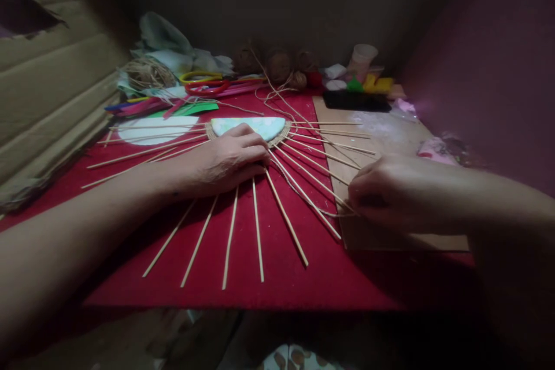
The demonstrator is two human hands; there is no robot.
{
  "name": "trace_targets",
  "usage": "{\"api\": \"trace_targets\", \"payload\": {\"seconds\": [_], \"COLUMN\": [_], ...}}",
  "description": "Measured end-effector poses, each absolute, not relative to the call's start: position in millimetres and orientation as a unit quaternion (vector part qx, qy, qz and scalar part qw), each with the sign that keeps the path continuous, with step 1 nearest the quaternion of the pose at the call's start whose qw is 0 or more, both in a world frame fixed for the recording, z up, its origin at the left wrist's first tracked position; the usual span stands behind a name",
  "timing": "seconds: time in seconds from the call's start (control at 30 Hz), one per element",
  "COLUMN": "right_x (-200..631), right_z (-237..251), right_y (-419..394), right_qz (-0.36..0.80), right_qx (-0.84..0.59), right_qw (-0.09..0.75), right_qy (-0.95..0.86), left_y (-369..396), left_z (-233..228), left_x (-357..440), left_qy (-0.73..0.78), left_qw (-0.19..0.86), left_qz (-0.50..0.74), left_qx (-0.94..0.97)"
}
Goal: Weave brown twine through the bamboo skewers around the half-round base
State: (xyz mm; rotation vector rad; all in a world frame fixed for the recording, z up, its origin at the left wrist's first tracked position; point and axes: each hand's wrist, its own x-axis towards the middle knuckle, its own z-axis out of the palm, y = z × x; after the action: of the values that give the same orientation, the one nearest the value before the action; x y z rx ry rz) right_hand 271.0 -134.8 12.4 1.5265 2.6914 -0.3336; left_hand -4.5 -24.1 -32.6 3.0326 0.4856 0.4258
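A half-circle piece (249,126) covered in pale patterned fabric lies on the red table, its curved edge bordered by woven jute twine (284,140). Thin wooden sticks (286,217) fan out from that edge. My left hand (236,156) lies over the lower left of the half-circle, fingers together and closed at its rim, hiding part of the border and the stick bases. Farther right, over the stick tips, my right hand (385,191) is closed on a strand of twine (299,188). This strand runs slackly back to the rim near my left fingertips.
A white half-disc (158,131) lies under sticks at left. Scissors (206,88), a twine bundle (150,74), twine balls (277,63), a dark phone-like slab (356,100) and a cup (363,59) line the back. A brown board (403,243) lies at right; cardboard (56,81) stands left.
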Motion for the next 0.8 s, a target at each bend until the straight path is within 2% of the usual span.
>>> {"api": "trace_targets", "payload": {"seconds": [0.07,0.27,0.33,0.4,0.6,0.7,0.8], "right_x": [268,267,269,271,271,271,278], "right_z": [17,17,14,11,23,41,57], "right_y": [-129,-108,-96,-80,-24,-8,-6], "right_qz": [-0.110,-0.020,0.014,0.086,0.301,0.332,0.310], "right_qx": [0.481,0.577,0.602,0.621,0.628,0.606,0.612], "right_qw": [0.003,-0.241,-0.295,-0.312,-0.199,-0.129,-0.067], "right_qy": [0.870,0.780,0.741,0.714,0.690,0.712,0.724], "left_y": [-24,-26,-27,-27,-27,-27,-26], "left_z": [-32,-28,-29,-30,-31,-30,-30], "left_x": [-5,-4,-4,-5,-6,-7,-8], "left_qy": [0.152,0.149,0.153,0.156,0.158,0.162,0.166], "left_qw": [0.022,0.042,0.046,0.050,0.070,0.063,0.056], "left_qz": [0.137,0.134,0.139,0.153,0.159,0.152,0.146], "left_qx": [0.979,0.979,0.977,0.975,0.972,0.973,0.974]}}
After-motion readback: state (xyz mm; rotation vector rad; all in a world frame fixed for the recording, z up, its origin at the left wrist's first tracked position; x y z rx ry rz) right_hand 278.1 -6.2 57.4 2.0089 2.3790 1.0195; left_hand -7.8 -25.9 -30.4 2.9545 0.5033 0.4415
